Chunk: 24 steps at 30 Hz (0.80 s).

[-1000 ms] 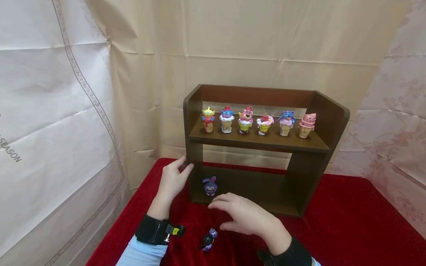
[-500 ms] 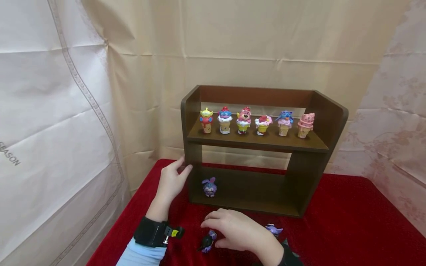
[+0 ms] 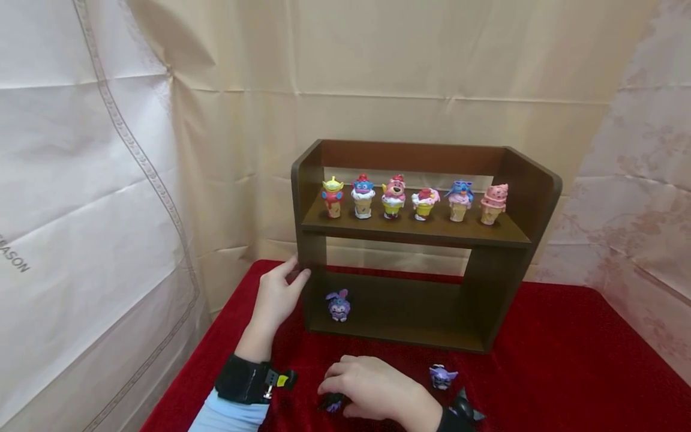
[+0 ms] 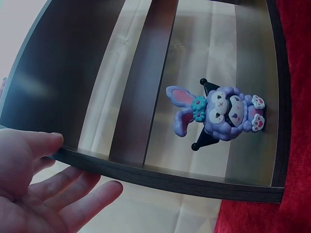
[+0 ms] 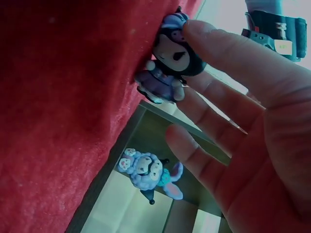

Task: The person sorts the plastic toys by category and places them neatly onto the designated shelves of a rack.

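My right hand (image 3: 372,387) reaches down at the front of the red cloth. It pinches a small black-and-lilac figurine (image 5: 167,63), thumb at its head and a finger behind it in the right wrist view; the hand partly hides it in the head view. My left hand (image 3: 278,297) rests against the left side of the brown wooden shelf (image 3: 396,235), thumb at the front edge, the other fingers extended along the outside. A purple bunny-eared figurine (image 4: 226,111) stands at the left end of the lower shelf.
Several ice-cream-cone figurines, among them a yellow-headed one (image 3: 333,198) and a pink swirl (image 3: 493,204), line the upper shelf. A purple figurine (image 3: 442,377) lies on the red cloth (image 3: 572,360) before the shelf. A dark pointed object (image 3: 465,407) sits near my right wrist.
My right hand has moved down and back from the lower shelf and closed its fingers on the black-and-lilac figurine, uncovering the purple figurine behind. The left hand has stayed at the shelf's side.
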Each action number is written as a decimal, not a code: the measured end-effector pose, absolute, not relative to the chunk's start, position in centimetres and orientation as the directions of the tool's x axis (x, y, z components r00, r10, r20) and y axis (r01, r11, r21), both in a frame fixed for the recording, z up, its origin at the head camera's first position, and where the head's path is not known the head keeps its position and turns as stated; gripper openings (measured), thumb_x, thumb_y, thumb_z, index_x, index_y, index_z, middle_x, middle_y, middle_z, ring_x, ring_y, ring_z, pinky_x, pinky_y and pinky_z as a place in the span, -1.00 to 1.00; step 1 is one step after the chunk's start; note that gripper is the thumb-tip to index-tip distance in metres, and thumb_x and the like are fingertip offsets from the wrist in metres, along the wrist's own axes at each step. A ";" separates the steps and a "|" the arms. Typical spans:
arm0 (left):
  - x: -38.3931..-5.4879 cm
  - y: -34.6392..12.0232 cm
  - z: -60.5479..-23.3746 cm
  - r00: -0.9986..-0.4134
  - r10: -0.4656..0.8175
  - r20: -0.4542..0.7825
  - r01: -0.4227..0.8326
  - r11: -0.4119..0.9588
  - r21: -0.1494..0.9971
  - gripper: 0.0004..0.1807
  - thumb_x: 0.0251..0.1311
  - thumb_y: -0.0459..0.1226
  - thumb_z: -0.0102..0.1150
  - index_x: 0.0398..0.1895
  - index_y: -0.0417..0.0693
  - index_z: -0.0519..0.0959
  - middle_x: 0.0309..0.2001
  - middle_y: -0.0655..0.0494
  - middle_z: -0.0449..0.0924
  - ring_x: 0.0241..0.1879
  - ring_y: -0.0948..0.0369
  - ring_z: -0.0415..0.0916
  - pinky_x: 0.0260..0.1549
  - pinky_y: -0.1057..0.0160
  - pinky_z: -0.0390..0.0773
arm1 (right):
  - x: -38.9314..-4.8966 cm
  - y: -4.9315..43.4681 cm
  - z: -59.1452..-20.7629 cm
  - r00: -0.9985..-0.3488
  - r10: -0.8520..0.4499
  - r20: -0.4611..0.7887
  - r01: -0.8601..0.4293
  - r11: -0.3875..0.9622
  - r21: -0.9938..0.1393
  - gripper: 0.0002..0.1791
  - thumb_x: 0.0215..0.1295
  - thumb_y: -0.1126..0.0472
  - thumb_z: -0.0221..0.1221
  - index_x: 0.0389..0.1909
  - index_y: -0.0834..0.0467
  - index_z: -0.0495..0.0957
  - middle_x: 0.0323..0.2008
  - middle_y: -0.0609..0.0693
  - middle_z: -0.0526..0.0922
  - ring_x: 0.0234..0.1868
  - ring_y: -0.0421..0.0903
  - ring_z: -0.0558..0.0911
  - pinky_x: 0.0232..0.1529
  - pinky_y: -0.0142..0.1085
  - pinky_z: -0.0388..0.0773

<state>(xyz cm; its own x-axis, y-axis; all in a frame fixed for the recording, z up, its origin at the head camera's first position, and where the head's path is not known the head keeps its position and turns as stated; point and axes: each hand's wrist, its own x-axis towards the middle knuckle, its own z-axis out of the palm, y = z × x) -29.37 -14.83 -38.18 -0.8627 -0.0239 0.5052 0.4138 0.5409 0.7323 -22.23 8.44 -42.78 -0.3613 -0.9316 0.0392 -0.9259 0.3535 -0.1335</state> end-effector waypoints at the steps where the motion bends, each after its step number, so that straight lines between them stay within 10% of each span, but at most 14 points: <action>1: -29.4 -14.8 -38.2 -0.863 -0.023 0.505 0.414 0.540 0.733 -0.47 0.38 -0.26 0.28 0.40 -0.03 0.50 0.19 -0.05 0.64 0.07 0.00 0.66 -0.09 0.02 0.70 | -22.3 8.4 -42.9 -0.359 -0.932 0.045 -0.928 0.351 -0.124 -0.52 0.19 0.13 0.48 0.14 -0.13 0.67 0.02 -0.29 0.65 0.00 -0.36 0.56 -0.01 -0.55 0.50; 24: -29.3 -14.8 -38.2 -0.870 -0.037 0.491 0.396 0.541 0.742 -0.47 0.38 -0.23 0.28 0.41 -0.02 0.50 0.21 -0.05 0.62 0.08 0.02 0.66 -0.10 0.04 0.70 | -22.3 8.0 -43.7 -0.348 -0.928 0.137 -0.934 0.355 0.031 -0.68 0.18 0.18 0.47 -0.06 -0.20 0.75 -0.18 -0.39 0.70 -0.21 -0.39 0.53 -0.24 -0.63 0.41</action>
<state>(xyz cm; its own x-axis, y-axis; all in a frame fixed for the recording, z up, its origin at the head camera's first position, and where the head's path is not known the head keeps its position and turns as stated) -29.34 -14.77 -38.21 -0.8702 -0.0371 0.4913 0.3960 0.5407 0.7422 -22.33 7.95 -43.65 -0.3479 -0.9275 0.1365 -0.9343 0.3550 0.0309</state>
